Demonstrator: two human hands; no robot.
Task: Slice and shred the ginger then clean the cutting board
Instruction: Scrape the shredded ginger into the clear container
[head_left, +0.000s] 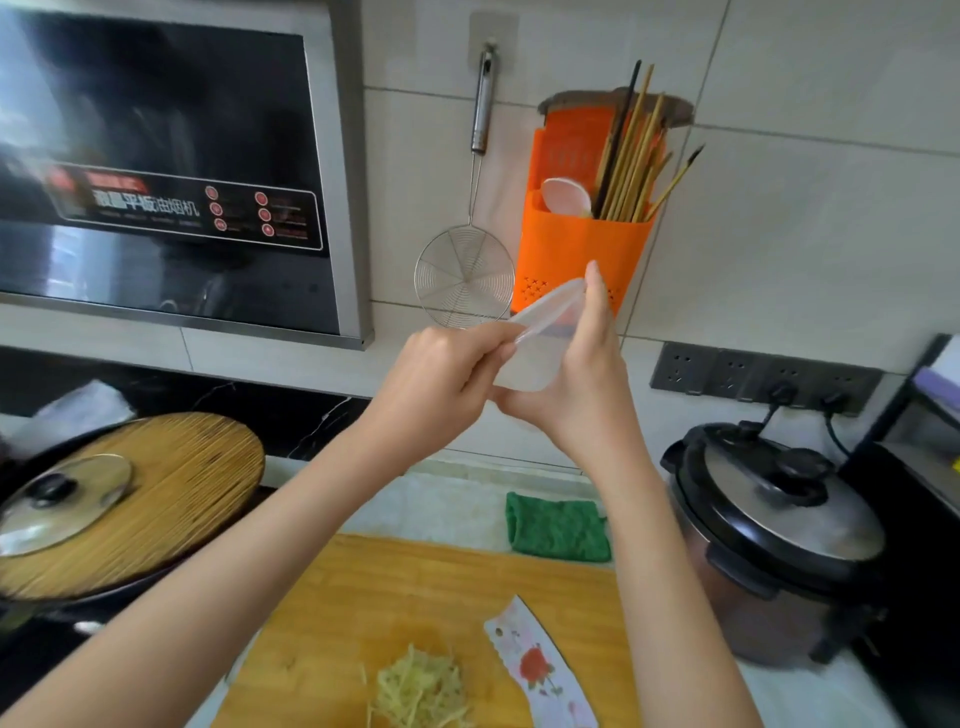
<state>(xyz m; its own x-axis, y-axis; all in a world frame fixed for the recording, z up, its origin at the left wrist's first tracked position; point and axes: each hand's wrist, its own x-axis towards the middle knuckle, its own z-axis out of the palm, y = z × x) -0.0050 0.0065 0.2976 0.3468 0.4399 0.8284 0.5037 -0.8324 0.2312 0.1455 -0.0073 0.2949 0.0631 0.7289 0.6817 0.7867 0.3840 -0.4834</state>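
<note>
Clear blurred container (535, 343) gripped by left hand (441, 382) and right hand (584, 382).

Left hand (441, 379) and right hand (579, 376) grip a clear container (524, 358); shredded ginger (421, 691), knife (535, 670) on cutting board (363, 597)

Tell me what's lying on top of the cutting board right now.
On the cutting board lie a pile of shredded ginger and a flower-patterned knife. The right forearm covers the board's right edge, and the frame cuts off its near end, so anything there is unseen.
</note>
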